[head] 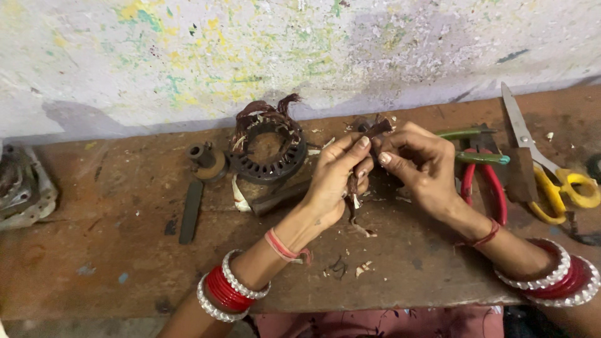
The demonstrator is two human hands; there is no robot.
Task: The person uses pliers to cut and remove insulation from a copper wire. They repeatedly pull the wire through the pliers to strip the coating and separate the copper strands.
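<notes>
Head view. Worn wooden bench runs the full width, backed by a paint-spattered wall. The near edge of the bench crosses just under the wrists. Open board lies left of centre and near the front edge, with only small scraps on it; the back and right side are crowded.

Left hand: fingers curled, thumb and forefinger pinched on a small bundle of dark reddish wire held just above the bench, at mid-width. Right hand: fingers bent inward, thumb and fingertips closed on the same bundle from the other side. The two hands touch at the fingertips. A strand of the wire hangs down between the palms toward the board.

Just left of the hands: a round dark stator ring with reddish wire ends sticking up, lying flat. Beside it a small metal bush and a flat dark bar. Right of the hands: red-handled pliers, green-handled pliers, yellow-handled scissors. Grey metal housing at the far left edge.
</notes>
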